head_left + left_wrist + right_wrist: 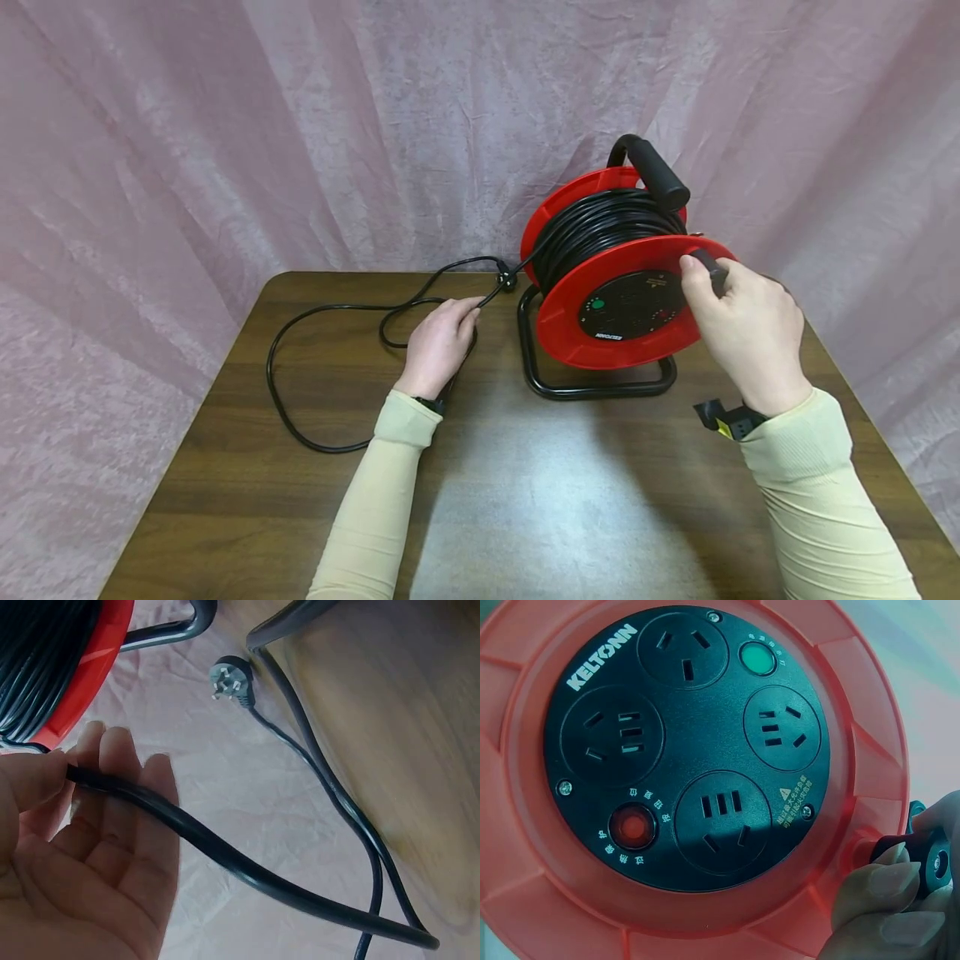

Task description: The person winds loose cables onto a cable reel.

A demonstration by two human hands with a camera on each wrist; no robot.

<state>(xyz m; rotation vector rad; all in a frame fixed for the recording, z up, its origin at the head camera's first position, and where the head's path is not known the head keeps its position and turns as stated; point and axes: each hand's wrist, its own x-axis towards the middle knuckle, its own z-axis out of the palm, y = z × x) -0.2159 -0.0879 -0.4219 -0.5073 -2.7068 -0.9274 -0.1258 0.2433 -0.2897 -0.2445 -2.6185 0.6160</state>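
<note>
A red cable reel (570,333) wound with black cable (600,229) stands on a black tubular frame (592,392) at the table's right. My right hand (757,333) grips the black crank knob (922,855) on the reel's near disc, at its right side. With my left hand (442,346) I pinch the loose cable (247,874) between thumb and fingers, left of the reel. From there it runs taut up to the spool; the other way, it loops over the table. The cable's plug (231,679) lies by the table's back edge, close to the reel.
The wooden table (300,517) carries the cable's wide loop (273,367) on its left. A pink curtain (420,125) hangs right behind the table. Over the reel rises its black carrying handle (660,175). Sockets (721,821) cover the reel's black face.
</note>
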